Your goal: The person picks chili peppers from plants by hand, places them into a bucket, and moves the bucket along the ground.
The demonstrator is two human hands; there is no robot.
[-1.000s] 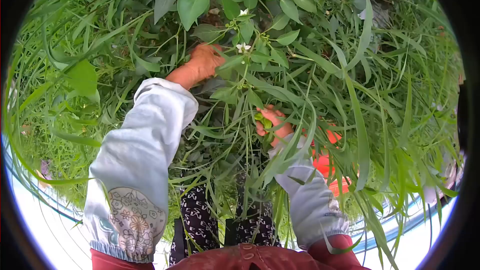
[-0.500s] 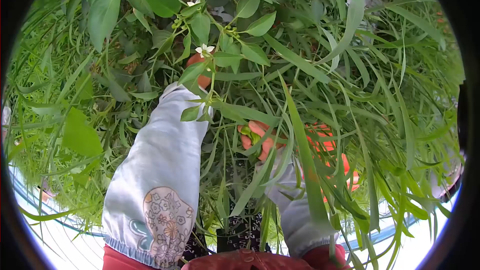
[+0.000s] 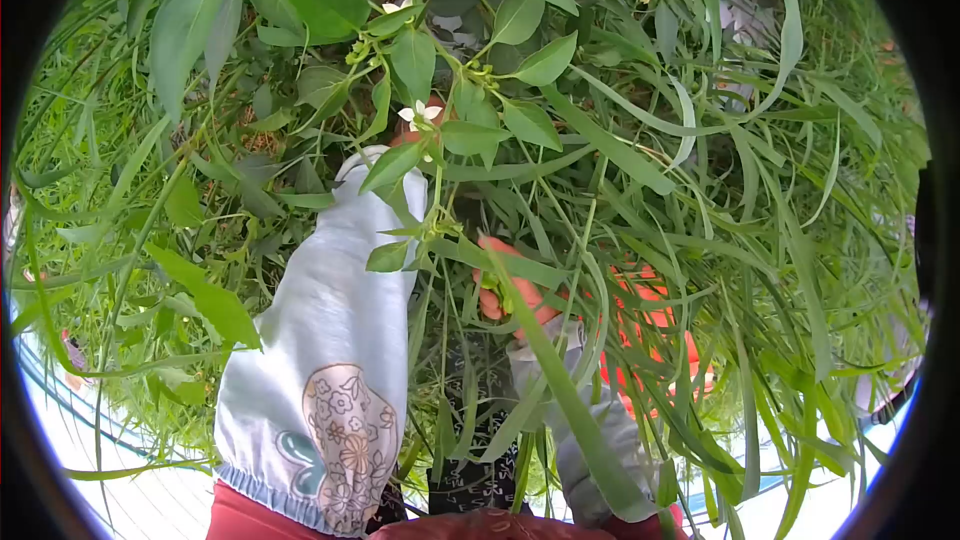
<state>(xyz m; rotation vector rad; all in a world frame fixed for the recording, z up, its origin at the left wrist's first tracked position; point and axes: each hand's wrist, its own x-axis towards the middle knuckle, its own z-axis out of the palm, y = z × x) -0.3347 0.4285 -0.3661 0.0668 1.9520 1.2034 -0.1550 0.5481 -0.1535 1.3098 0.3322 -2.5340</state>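
Note:
My left hand (image 3: 425, 120) reaches into a pepper plant (image 3: 412, 60) with broad leaves and small white flowers. Leaves cover nearly all of this hand, so its fingers and anything in them are hidden. Lower and to the right, my right hand (image 3: 518, 275) is closed with its fingers curled around green peppers (image 3: 505, 302), of which only a small part shows. Grass blades cross in front of it. Pale sleeve covers with elastic cuffs are on both forearms; the left one (image 3: 350, 310) has a flower print.
A bright orange-red object (image 3: 648, 315), perhaps a container, sits behind grass right of my right hand. Long grass (image 3: 780, 270) grows thick on the right side. Dark patterned cloth (image 3: 470, 440) shows below, between my arms. White sheeting (image 3: 130, 485) lies along the lower edges.
The view has shifted slightly. My left hand is more hidden behind the leaves than before. My right hand stays closed, and less of the green in it shows now.

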